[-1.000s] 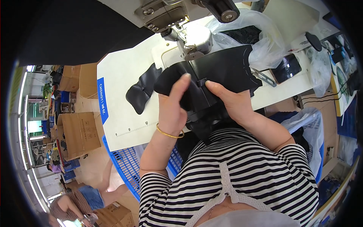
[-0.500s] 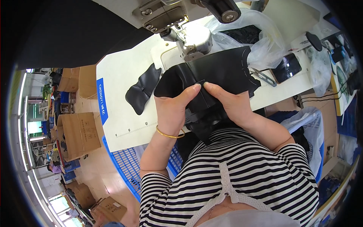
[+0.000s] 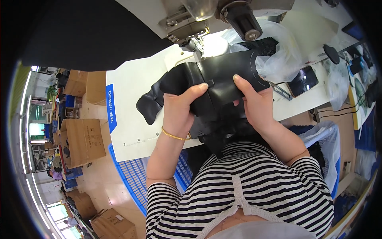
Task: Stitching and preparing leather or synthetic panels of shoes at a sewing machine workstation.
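A black leather-like piece with a stitched seam point(image 3: 223, 69) is stretched between my two hands, just below the head of a sewing machine point(image 3: 189, 32). My left hand point(image 3: 180, 104) grips its left part, thumb pressed on top near the seam and fingers hidden beneath. At the right part, my right hand point(image 3: 256, 103) holds it with the thumb on top and the other fingers mostly underneath. More black material hangs in folds below, toward my lap. A smaller black piece point(image 3: 149, 106) lies on the white table point(image 3: 127, 131), partly behind the held one.
To the right lie thread snips point(image 3: 281, 91) and a dark phone point(image 3: 303, 81). A clear plastic bag point(image 3: 288, 55) with black pieces stands behind. A blue basket point(image 3: 129, 175) is below the table's left edge; cardboard boxes point(image 3: 83, 143) stand on the floor farther left.
My right thumb has moved right, away from the seam, and the piece lies flatter between my hands. Its left end now overlaps the smaller piece. The view has shifted slightly.
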`<state>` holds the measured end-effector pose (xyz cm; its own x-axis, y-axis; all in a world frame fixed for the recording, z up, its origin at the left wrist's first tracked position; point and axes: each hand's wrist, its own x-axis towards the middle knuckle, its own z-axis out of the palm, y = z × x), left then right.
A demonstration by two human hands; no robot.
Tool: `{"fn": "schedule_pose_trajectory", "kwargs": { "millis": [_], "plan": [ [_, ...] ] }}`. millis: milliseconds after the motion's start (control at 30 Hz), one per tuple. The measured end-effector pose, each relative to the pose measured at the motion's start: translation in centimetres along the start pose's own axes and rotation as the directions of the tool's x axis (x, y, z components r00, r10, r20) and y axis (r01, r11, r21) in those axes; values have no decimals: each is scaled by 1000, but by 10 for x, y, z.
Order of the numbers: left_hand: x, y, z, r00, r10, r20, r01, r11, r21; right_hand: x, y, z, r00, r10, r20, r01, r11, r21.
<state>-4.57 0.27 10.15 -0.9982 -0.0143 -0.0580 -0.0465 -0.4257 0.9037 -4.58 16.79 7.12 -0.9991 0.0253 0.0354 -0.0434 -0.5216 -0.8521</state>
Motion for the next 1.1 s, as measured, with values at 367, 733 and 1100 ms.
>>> {"fn": "schedule_pose_trajectory", "kwargs": {
  "millis": [367, 733, 1100],
  "plan": [
    [49, 21, 2, 988, -112, -107, 109, 993, -35, 51, -7, 12, 987, -155, 44, 159, 982, -106],
    [57, 22, 7, 996, -1, -86, 3, 1000, 25, 62, -7, 14, 988, -152, -17, 151, 986, -71],
    [56, 22, 5, 996, 2, -90, 1, 1000, 31, 60, -7, 18, 988, -150, -22, 148, 986, -79]
  ]
}}
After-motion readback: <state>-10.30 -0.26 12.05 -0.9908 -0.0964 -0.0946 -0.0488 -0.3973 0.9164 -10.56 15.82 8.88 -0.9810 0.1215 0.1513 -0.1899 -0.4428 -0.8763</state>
